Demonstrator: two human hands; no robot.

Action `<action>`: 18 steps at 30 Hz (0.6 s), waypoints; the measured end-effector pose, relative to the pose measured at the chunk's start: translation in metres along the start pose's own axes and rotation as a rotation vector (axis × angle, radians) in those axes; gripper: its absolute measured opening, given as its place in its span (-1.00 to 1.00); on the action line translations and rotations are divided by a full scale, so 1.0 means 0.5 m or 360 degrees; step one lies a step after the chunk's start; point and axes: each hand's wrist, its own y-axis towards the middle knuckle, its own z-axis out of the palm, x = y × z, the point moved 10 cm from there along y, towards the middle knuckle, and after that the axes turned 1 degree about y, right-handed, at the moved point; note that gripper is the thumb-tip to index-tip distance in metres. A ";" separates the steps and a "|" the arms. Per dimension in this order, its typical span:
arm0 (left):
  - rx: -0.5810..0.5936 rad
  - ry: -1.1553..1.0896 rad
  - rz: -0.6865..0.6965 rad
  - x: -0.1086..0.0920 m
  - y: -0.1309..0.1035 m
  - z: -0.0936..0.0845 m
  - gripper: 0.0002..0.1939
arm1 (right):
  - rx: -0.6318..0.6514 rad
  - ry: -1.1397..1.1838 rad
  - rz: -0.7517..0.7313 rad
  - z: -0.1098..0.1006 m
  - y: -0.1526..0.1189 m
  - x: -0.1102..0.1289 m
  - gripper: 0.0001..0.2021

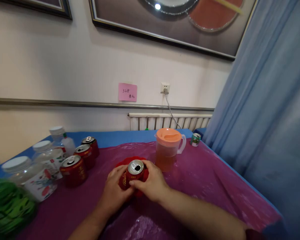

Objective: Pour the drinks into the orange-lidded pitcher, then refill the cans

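Bare forearms [202, 213] are spanning purple sheeting [202, 176], left hand [115, 189] and right hand [153, 181] half-curled, clasping an opened red can [134, 170].

The red can [134, 173] in the middle of the tabletop [130, 136] is smooth, with a shiny silver metal top. Under it, the purple sheet [205, 183] looks like thin plastic, glossy and a bit wrinkly. The jug [165, 155] near the back edge is cloudy, see-through plastic with a smooth orange plastic lid [168, 134]. Toward the left edge, the jars [41, 180] are clear and shiny, with smooth white lids [17, 163]. The green bag [8, 206] by the front left corner looks crinkly. Past the right edge, the curtain [272, 116] is soft, dull cloth.
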 end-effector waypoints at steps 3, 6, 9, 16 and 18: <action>0.0015 -0.0042 0.0075 0.002 0.000 0.002 -0.36 | -0.0048 -0.0033 -0.0080 -0.015 0.001 0.027 -0.42; 0.0070 -0.0132 0.0146 0.006 -0.002 0.004 -0.16 | -0.0164 -0.0025 -0.0129 -0.053 -0.007 0.053 -0.43; 0.0094 -0.0222 0.0146 0.011 -0.001 -0.002 -0.23 | -0.0281 0.0005 -0.0187 -0.113 -0.034 0.073 -0.45; -0.0034 -0.0167 -0.0072 0.015 0.008 -0.026 -0.45 | -0.0509 -0.0147 -0.0118 -0.324 -0.114 0.019 -0.48; -0.0063 -0.0144 -0.0107 0.014 0.011 -0.028 -0.45 | -0.0639 -0.0263 -0.0021 -0.406 -0.109 -0.035 -0.44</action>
